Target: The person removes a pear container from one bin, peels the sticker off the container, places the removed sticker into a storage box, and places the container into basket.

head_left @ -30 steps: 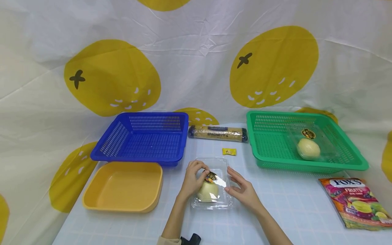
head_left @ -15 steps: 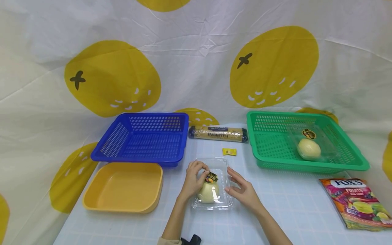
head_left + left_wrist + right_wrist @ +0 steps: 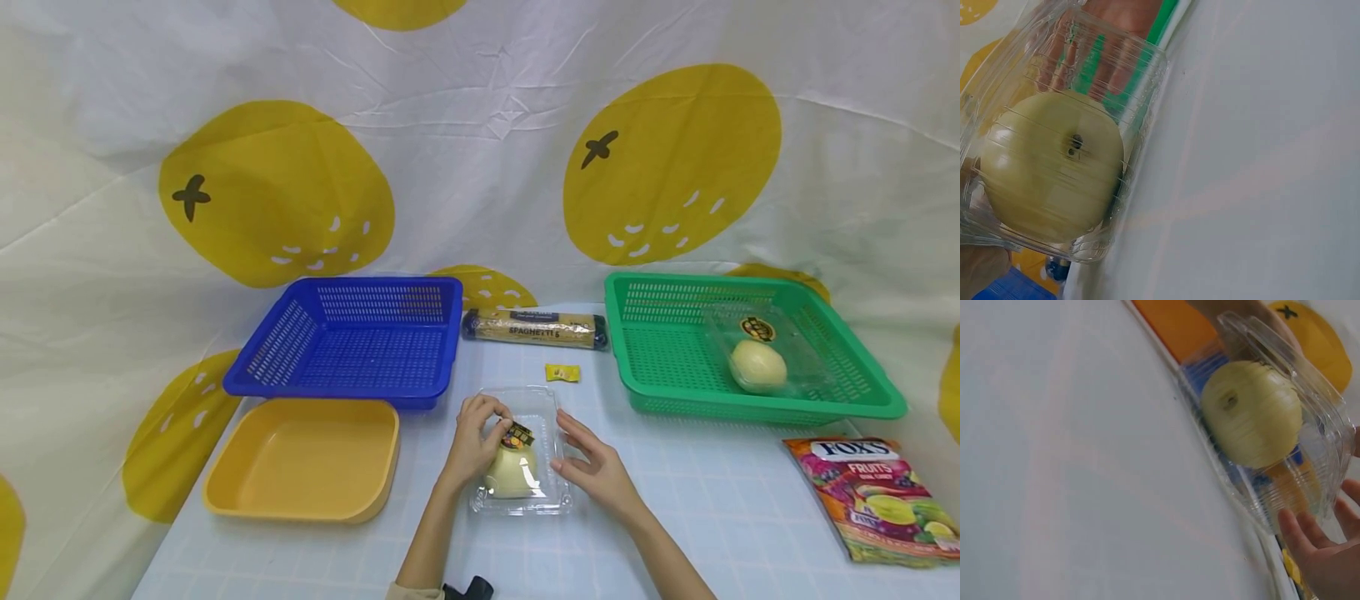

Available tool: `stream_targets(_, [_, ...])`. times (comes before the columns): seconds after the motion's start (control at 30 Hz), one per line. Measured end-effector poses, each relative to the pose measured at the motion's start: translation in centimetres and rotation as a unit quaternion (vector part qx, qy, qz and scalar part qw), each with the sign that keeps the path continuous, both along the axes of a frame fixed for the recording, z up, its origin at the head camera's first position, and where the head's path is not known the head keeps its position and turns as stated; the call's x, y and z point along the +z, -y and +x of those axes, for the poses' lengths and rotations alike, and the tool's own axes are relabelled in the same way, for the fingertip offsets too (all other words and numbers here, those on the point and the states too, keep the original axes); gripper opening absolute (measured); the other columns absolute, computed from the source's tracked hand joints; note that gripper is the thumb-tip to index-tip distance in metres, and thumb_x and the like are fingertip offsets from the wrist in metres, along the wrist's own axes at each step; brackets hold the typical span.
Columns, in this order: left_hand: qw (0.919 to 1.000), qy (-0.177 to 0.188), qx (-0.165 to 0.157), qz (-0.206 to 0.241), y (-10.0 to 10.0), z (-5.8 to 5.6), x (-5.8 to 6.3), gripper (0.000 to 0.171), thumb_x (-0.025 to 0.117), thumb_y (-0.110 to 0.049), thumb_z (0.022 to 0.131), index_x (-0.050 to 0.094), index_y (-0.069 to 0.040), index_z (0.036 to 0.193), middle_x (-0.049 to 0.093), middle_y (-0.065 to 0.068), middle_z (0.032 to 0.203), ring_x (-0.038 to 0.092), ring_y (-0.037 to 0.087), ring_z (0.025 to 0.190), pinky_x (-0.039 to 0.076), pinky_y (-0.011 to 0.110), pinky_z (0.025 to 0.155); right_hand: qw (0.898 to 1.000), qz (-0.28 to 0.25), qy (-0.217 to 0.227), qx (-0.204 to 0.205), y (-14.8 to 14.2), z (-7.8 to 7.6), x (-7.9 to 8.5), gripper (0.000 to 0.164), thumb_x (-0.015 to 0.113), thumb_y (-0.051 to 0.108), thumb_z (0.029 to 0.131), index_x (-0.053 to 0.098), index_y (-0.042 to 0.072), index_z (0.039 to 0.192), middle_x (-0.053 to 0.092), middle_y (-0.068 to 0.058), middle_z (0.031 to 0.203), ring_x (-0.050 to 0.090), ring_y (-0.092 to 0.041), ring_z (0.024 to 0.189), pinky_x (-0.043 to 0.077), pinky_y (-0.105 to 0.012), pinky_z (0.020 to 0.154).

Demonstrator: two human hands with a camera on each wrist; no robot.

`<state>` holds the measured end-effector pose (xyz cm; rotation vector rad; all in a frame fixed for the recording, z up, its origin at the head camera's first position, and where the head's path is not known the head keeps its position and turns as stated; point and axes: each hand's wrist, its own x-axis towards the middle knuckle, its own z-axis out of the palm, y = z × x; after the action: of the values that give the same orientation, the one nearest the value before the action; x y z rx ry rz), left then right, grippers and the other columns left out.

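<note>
Dead centre low in the frame, the left hand (image 3: 474,433) is on the clear box (image 3: 546,479), thumb and forefinger drawn tight together — a narrow pinch at the upper left edge of the dark label (image 3: 521,436). The label sits just right of that pinch; directly below it, under the clear plastic, is the pale fruit (image 3: 513,475), close beneath the thumb but untouched by the fingers. The box itself is on the table (image 3: 735,508), between the two hands.

Over on its right side, the right hand (image 3: 600,473) has thumb and fingers spread wide, tips up against the box edge — no curl around anything. Both wrist views show the fruit through the plastic, a small dark spot on its side.

Just above the box lies the candy (image 3: 562,372), then the spaghetti (image 3: 551,329) higher up. Left of frame, the blue basket (image 3: 330,392) is behind the yellow tub (image 3: 300,467). At right, the green basket (image 3: 750,404) holds a second box (image 3: 806,358) with a fruit inside, and the candy bag (image 3: 873,508) lies at lower right.
</note>
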<state>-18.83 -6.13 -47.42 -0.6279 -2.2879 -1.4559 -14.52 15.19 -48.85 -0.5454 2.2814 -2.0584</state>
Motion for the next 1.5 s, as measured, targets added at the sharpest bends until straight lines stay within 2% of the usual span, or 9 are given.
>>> stream_targets(0.17, [0.9999,0.003,-0.004,0.009,0.1,-0.1,-0.2,0.010,0.063,-0.001,0.081,0.061,-0.010,0.078,0.056,0.003,0.087,0.046,0.025,0.097,0.029,0.043,0.087,1.000,-0.001,0.001,-0.001,0.0,0.0,0.0,0.062,0.067,0.003,0.084,0.038,-0.006,0.139,0.028,-0.018,0.150,0.036,-0.042,0.128,0.045,-0.042,0.095])
stream_targets(0.33, [0.9993,0.027,-0.008,0.023,0.1,-0.1,-0.2,0.009,0.065,-0.001,0.081,0.062,-0.010,0.078,0.057,0.003,0.089,0.045,0.024,0.098,0.029,0.039,0.087,1.000,0.001,0.005,-0.004,0.0,0.0,0.0,0.062,0.067,0.003,0.084,0.039,-0.006,0.139,0.029,-0.018,0.150,0.036,-0.042,0.128,0.046,-0.040,0.095])
stream_targets(0.53, [0.9986,0.047,-0.002,0.026,0.0,0.0,0.1,0.009,0.065,0.005,0.079,0.062,-0.004,0.078,0.058,0.010,0.090,0.045,0.028,0.098,0.028,0.036,0.087,1.000,-0.004,0.004,-0.001,0.0,0.0,0.0,0.062,0.067,0.003,0.084,0.038,-0.006,0.139,0.028,-0.018,0.151,0.035,-0.042,0.128,0.046,-0.027,0.093])
stream_targets(0.6, [0.9984,0.049,-0.001,0.027,-0.2,0.3,0.6,0.009,0.063,0.008,0.079,0.061,0.000,0.078,0.058,0.014,0.089,0.046,0.031,0.097,0.028,0.035,0.088,1.000,-0.005,0.004,0.000,0.0,-0.1,0.0,0.062,0.066,0.003,0.085,0.038,-0.006,0.139,0.028,-0.017,0.151,0.035,-0.042,0.128,0.046,-0.023,0.092])
stream_targets(0.7, [0.9977,0.057,-0.009,0.035,-0.2,1.0,1.9,0.007,0.061,0.011,0.079,0.059,0.004,0.077,0.057,0.017,0.089,0.045,0.033,0.097,0.030,0.036,0.089,1.000,-0.005,0.003,0.001,0.0,-0.1,0.0,0.062,0.066,0.003,0.085,0.038,-0.006,0.139,0.028,-0.017,0.151,0.035,-0.042,0.128,0.045,-0.022,0.092])
stream_targets(0.83, [0.9968,0.066,-0.017,0.043,-0.2,1.7,3.4,0.007,0.060,0.011,0.079,0.059,0.004,0.077,0.057,0.017,0.089,0.045,0.032,0.098,0.033,0.038,0.090,1.000,-0.006,0.000,0.003,0.0,-0.1,0.0,0.062,0.066,0.003,0.085,0.038,-0.006,0.139,0.027,-0.018,0.151,0.034,-0.043,0.128,0.046,-0.021,0.092])
stream_targets(1.23, [0.9962,0.064,-0.013,0.058,-0.2,1.9,3.5,0.005,0.060,0.009,0.079,0.059,0.005,0.077,0.057,0.017,0.089,0.046,0.030,0.096,0.032,0.033,0.089,1.000,-0.009,-0.001,0.005,0.1,0.0,0.0,0.062,0.066,0.002,0.085,0.037,-0.007,0.139,0.027,-0.019,0.151,0.035,-0.041,0.127,0.046,-0.022,0.092])
stream_targets(1.5, [0.9952,0.072,-0.016,0.064,-0.1,1.8,3.4,0.005,0.060,0.008,0.080,0.058,0.005,0.077,0.056,0.017,0.089,0.045,0.031,0.098,0.033,0.039,0.091,1.000,-0.004,0.001,0.001,0.1,-0.1,0.0,0.062,0.066,0.003,0.085,0.038,-0.006,0.139,0.028,-0.017,0.151,0.036,-0.039,0.127,0.046,-0.022,0.092])
